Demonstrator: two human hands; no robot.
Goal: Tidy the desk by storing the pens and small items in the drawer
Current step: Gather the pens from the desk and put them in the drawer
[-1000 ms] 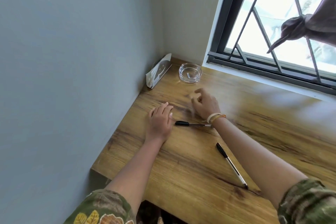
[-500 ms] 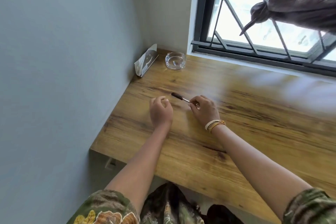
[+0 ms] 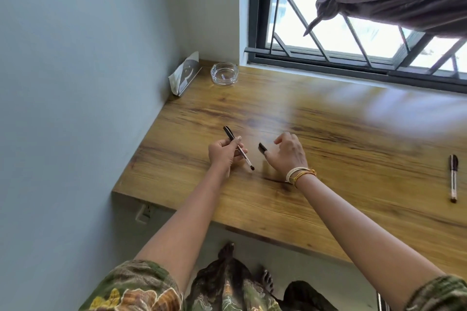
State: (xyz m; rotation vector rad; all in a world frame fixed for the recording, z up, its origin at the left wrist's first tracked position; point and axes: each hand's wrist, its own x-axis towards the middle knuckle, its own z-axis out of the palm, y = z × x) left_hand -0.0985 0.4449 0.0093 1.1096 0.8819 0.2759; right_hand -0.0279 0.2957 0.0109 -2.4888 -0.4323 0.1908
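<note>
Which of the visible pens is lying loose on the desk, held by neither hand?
The pen at the far right, lying alone on the desk. The others are in the left hand and right hand.

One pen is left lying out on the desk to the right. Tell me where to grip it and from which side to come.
Grip the loose pen at the middle of its barrel, coming from above with thumb and finger on its long sides. It lies flat on the desk, cap toward the window, nothing beside it. The right hand is nearer but already holds a pen.
</note>
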